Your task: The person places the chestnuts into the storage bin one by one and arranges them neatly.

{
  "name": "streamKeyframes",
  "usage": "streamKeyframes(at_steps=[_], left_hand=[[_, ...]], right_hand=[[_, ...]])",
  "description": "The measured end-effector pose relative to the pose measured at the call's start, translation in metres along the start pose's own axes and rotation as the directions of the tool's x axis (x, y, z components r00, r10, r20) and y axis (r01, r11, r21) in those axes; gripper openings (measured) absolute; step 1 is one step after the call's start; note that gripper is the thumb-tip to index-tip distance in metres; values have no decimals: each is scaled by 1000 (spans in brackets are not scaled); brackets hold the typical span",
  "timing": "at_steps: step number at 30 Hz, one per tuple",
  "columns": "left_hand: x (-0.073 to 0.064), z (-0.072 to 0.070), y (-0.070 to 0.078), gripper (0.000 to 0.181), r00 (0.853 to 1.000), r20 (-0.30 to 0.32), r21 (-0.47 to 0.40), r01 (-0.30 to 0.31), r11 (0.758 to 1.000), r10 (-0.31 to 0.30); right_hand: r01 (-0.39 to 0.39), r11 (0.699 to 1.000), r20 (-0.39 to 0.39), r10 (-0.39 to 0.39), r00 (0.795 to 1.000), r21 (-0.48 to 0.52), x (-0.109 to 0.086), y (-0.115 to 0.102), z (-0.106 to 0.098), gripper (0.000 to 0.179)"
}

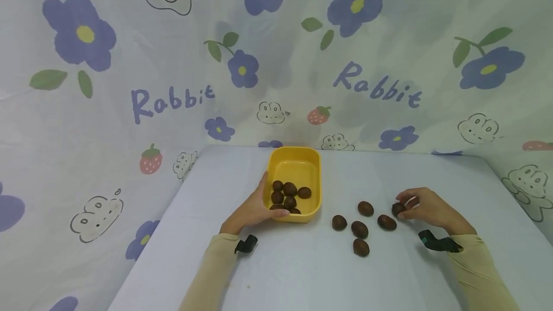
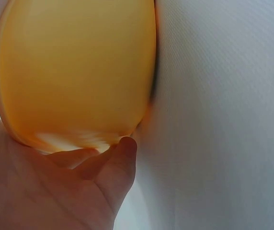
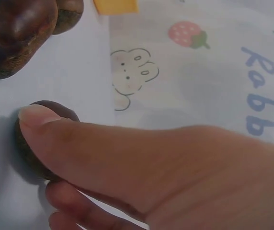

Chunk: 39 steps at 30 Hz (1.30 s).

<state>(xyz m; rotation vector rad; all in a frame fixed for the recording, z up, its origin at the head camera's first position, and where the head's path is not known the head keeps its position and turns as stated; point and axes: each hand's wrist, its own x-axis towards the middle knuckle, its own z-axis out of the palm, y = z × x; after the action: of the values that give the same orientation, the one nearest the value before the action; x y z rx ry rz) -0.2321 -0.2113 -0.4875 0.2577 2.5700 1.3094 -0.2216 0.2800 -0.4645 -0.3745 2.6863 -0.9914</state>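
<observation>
L hand (image 1: 255, 208) grips the yellow tub (image 1: 297, 172) at its L-front corner; R hand (image 1: 425, 209), well apart, pinches a nut (image 1: 398, 209) R of 5 loose nuts (image 1: 359, 230). Table (image 1: 432, 174) runs on behind to far edge. Tub's nearest nuts (image 1: 295, 210) part-hidden.

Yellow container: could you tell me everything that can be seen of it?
The yellow container is an open-topped, roughly rectangular tub with rounded corners, a smooth rim and plain walls that look like plastic. It stands upright on the white table, its longer sides running away from the person. Several brown nuts lie in its near part, while the far part is bare. The left hand grips its near left corner.
</observation>
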Motion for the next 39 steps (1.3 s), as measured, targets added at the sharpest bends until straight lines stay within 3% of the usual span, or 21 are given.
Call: streamKeyframes(at_steps=[15, 23, 30, 37, 39], left_hand=[[0, -1, -1, 143, 1000, -10, -4, 16, 1000, -16], [3, 0, -3, 142, 999, 5, -49, -40, 998, 40], [2, 3, -5, 140, 998, 0, -71, -63, 995, 63], [-1, 4, -4, 143, 1000, -14, -26, -8, 1000, 8], [-2, 4, -3, 142, 1000, -12, -36, -18, 999, 18]], right_hand=[[-33, 999, -4, 33, 999, -30, 2, -3, 2, 44], [-62, 997, -30, 61, 998, -36, 3, -2, 4, 49], [-32, 999, -66, 29, 997, -41, 2, 0, 7, 49], [-37, 999, -92, 35, 995, -12, 2, -5, 8, 53], [-37, 999, -97, 37, 995, -1, 2, -8, 8, 54]])
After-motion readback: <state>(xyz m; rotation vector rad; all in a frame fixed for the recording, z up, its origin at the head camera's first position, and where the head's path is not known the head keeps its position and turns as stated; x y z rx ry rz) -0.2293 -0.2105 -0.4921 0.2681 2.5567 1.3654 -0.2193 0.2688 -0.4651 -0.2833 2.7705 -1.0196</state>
